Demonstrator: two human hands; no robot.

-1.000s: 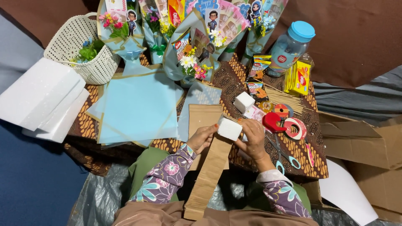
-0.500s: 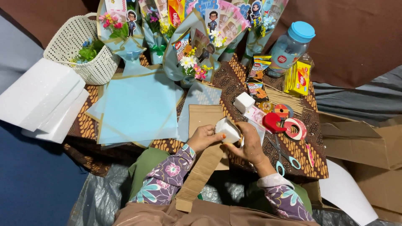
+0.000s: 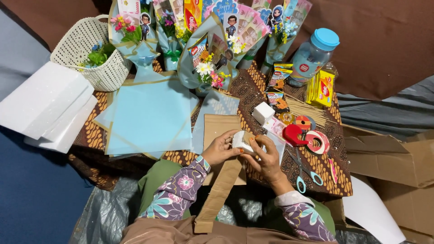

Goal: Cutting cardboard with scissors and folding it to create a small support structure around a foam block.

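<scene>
A: What do I see in the head view now?

B: I see both hands at the near edge of the low table. The left hand and the right hand are clamped together on one small white foam block. A brown paper strip is against the block and hangs down toward the lap.

A: And what lies around them?

B: To the right, just beside the right hand, I see a red tape dispenser, and nearer, scissors. A second white foam block lies a little farther on the table. To the left lie light blue sheets. At the far left stands a white basket, and at the far right a jar with a blue lid.
</scene>
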